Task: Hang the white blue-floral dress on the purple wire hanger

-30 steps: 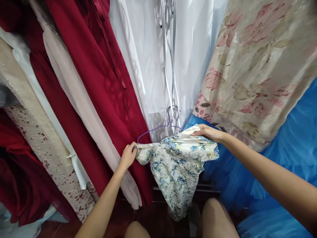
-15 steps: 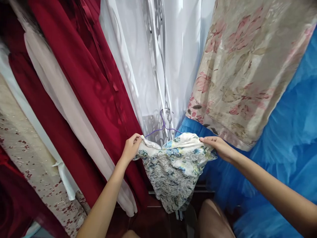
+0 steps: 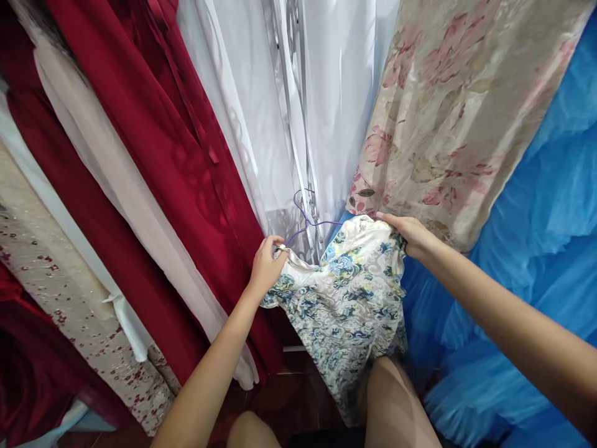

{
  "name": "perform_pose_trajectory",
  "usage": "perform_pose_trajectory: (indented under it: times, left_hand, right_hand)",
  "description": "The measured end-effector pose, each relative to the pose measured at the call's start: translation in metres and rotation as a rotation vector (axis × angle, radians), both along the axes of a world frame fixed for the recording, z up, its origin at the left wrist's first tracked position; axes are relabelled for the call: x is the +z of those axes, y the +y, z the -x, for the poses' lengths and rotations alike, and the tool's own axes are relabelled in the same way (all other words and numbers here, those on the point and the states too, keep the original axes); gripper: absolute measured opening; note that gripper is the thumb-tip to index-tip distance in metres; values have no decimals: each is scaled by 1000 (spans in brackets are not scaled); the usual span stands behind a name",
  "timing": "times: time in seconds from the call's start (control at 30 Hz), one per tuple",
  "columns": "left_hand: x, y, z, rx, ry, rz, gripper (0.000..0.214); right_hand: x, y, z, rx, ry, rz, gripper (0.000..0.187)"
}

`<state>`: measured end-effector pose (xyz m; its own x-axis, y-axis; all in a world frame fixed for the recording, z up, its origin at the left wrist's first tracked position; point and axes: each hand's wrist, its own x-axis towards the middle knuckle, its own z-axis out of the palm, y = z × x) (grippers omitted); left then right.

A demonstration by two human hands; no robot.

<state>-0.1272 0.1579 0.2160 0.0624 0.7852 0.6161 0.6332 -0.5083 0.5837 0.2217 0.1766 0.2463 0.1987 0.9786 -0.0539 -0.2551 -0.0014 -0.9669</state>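
A blue-and-white floral garment [image 3: 349,298] hangs on a thin purple wire hanger [image 3: 305,219] in front of me. My left hand [image 3: 265,269] is closed on its left shoulder, pinching fabric by the hanger's left arm. At the garment's upper right edge my right hand [image 3: 410,235] grips the fabric. The cloth drapes down between my hands toward my knees [image 3: 396,404].
Hanging clothes surround the spot: dark red gowns [image 3: 153,143] and a pale pink one at left, a sheer white dress [image 3: 303,106] straight ahead, a beige floral-print fabric [image 3: 457,106] upper right, blue tulle [image 3: 527,249] at right. Dark wooden floor shows below.
Both hands have risen with the floral garment, and it now hangs flatter and more spread out. The hanger hook sits higher against the white dress.
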Motion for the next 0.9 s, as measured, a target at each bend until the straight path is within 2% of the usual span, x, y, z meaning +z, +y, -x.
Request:
perform_pose_trajectory:
  times: [0.1,0.17,0.23,0.33,0.4,0.47,0.5,0.57,0.67,0.7,0.73,0.8,0.9]
  left_hand:
    - [12,-5,-1,92,58,-93,24]
    - [15,-7,1,101,70,-135,27]
    - [9,-9,4,106,6,-186,31]
    - [-8,-17,7,178,-205,-304,30]
    - [-14,-28,6,243,-379,-431,26]
    - [-11,-42,0,256,-555,-556,20]
    - [-6,-49,-5,215,-648,-599,20]
    - [7,-63,-20,11,-844,-602,22]
    - [24,-83,-44,-459,-1134,-372,27]
    - [26,-88,-51,-584,-1207,-263,29]
    - [27,-93,-56,-677,-1262,-151,31]
    - [25,-100,-62,-769,-1324,48,38]
    - [19,-106,-62,-719,-1355,217,44]
  right_hand:
    - [29,-2,12,41,-57,-15,18]
    - [41,-21,31,169,-137,-70,24]
    - [43,-57,53,401,-257,-181,29]
    - [36,-129,81,698,-438,-504,29]
    - [33,-169,90,977,-515,-653,24]
    - [33,-190,92,1062,-598,-811,26]
    - [33,-191,91,1048,-644,-863,30]
    - [28,-177,89,913,-735,-907,36]
    - [6,-139,87,630,-796,-875,55]
    - [-4,-128,87,588,-774,-833,58]
    - [-15,-120,87,586,-731,-770,53]
    - [-38,-110,85,643,-605,-601,37]
    - [-66,-110,76,654,-433,-370,49]
